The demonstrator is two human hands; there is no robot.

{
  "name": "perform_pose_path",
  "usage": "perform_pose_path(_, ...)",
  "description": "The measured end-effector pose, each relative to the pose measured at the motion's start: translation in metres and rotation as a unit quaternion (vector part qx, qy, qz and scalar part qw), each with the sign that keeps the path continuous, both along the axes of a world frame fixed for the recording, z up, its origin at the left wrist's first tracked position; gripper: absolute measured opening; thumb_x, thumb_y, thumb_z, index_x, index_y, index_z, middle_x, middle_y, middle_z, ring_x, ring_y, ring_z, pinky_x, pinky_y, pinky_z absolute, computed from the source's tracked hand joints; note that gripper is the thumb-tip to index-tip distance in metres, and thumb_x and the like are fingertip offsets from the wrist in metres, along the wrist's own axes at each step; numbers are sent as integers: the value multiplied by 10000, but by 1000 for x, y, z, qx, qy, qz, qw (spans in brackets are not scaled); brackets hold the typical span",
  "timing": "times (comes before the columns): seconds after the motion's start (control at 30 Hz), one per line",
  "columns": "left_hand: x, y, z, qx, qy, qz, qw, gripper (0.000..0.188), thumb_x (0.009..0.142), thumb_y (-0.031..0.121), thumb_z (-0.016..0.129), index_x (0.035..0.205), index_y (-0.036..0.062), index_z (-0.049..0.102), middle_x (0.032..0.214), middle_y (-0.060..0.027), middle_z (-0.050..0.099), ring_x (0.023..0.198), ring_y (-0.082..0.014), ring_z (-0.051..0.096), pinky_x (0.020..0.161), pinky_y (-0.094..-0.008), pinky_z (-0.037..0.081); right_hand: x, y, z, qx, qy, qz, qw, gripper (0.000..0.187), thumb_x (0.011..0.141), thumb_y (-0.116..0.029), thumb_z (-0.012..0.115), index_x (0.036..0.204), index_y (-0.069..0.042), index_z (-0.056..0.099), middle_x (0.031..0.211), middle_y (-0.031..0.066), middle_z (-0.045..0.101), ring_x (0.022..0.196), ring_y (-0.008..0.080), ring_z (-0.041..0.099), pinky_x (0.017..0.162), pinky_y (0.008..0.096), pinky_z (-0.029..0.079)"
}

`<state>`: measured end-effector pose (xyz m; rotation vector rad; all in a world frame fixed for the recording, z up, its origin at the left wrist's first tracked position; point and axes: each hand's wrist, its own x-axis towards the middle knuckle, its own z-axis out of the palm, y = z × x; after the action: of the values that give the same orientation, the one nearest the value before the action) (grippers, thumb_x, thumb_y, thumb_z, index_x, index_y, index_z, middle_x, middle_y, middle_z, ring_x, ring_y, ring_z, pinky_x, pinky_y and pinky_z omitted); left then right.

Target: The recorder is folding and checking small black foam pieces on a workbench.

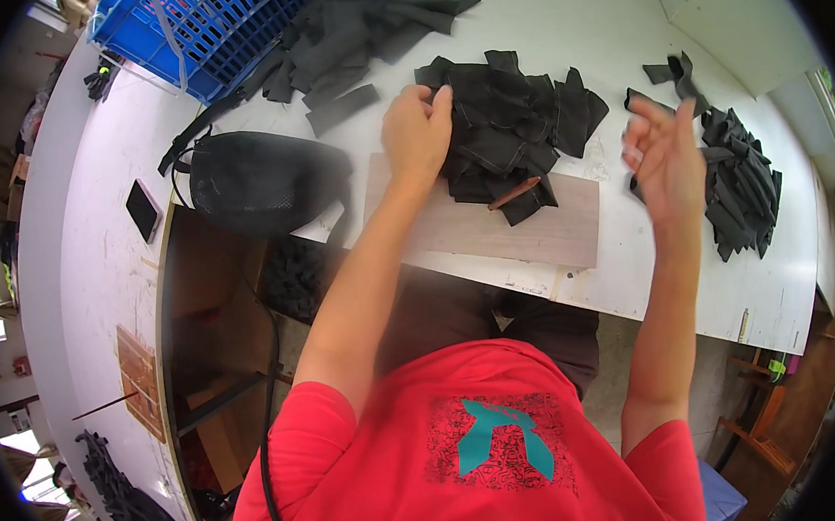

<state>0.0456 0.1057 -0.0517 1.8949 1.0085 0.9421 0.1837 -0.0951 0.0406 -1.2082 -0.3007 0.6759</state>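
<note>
A heap of black fabric pieces (499, 110) with pale stitch lines lies in front of me, partly on a flat wooden board (531, 228). At the heap's left edge is my left hand (416, 135), its fingers bent and closed at a black piece; the exact grip is partly hidden. My right hand (667, 161) is raised to the right of the heap, palm turned up and fingers apart, slightly blurred, with nothing seen in it. Close beside it lies a second pile of black fabric pieces (743, 184). A slim reddish-brown object (514, 193) rests on the heap's near edge.
Loose dark fabric strips (354, 37) lie at the back, by a blue plastic crate (199, 43). A black rounded machine or bag-like object (262, 179) stands left of the board, with a dark phone-like slab (142, 211) beyond it. The white table (731, 311) has its front edge near my body.
</note>
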Motion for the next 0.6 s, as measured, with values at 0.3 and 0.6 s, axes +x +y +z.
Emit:
perform_pose_path(0.3,11,20,-19,-98,-166,-26,981,140,709,121,638,738,-8,589,658,-78,594,591,-182,580,532,-270,447,-103,-50,-70,-103,35,101,989,426,901,-349,346,824,16,553,613,37,515,544,100,472,507,215,385)
perform_pose_path(0.6,-100,-97,17,-675,-509,-118,522,165,848,57,475,996,-15,486,957,-124,538,857,-212,550,654,-251,482,-161,3,-55,-8,-108,77,991,322,729,-117,622,996,12,495,865,44,483,779,95,477,598,222,419)
